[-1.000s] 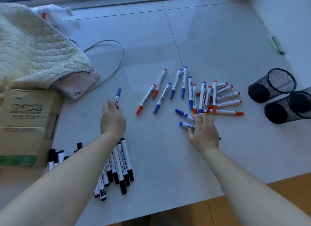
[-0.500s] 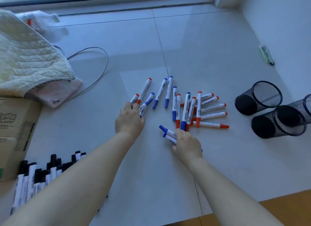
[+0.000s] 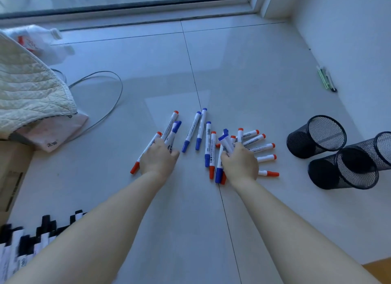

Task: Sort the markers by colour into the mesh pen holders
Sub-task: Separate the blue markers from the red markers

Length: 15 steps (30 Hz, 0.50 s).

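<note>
Pale tiled floor (image 3: 243,72) beneath a window. Red- and blue-capped markers (image 3: 208,144) lie scattered at centre. The left hand (image 3: 158,160) grips a blue-capped marker (image 3: 174,129); the right hand (image 3: 240,164) clasps two blue-capped ones (image 3: 225,143). Three mesh pen holders (image 3: 317,135) lie tipped over at right; black markers (image 3: 42,231) sit lower left.

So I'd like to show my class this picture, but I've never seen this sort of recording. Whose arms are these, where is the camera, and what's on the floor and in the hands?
There is no machine here. A person wears a camera on the head, looking down at their own bare arms. The left hand holds a blue-capped marker. The right hand grips a few blue markers. Red and blue markers lie loose on the tiled floor. Black markers lie grouped at lower left. Black mesh pen holders lie tipped on their sides at right.
</note>
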Tool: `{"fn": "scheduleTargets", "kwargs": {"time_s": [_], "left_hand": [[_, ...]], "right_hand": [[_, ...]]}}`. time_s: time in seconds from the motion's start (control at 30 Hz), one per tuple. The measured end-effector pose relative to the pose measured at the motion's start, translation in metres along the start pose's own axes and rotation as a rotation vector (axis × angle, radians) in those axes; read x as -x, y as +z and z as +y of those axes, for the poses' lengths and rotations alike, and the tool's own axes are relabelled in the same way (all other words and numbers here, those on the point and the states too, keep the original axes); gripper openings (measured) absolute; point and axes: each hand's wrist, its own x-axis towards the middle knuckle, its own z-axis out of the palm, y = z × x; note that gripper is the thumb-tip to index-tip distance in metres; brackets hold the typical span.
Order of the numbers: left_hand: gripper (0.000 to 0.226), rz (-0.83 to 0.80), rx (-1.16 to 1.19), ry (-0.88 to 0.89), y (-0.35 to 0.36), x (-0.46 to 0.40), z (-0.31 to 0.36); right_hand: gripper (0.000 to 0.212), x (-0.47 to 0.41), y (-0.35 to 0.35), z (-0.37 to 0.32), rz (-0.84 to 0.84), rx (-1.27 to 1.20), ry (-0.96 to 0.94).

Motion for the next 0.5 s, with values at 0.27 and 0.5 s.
{"fn": "scheduleTargets", "kwargs": {"time_s": [0.27, 0.5], "left_hand": [[0.008, -0.060, 0.215, 0.087, -0.002, -0.018, 0.040], [0.051, -0.064, 0.195, 0.081, 0.001, -0.041, 0.047]], "right_hand": [[0.023, -0.021, 0.001, -0.017, -0.099, 0.105, 0.056], [0.031, -0.033, -0.003, -0.027, -0.122, -0.198, 0.104]]}}
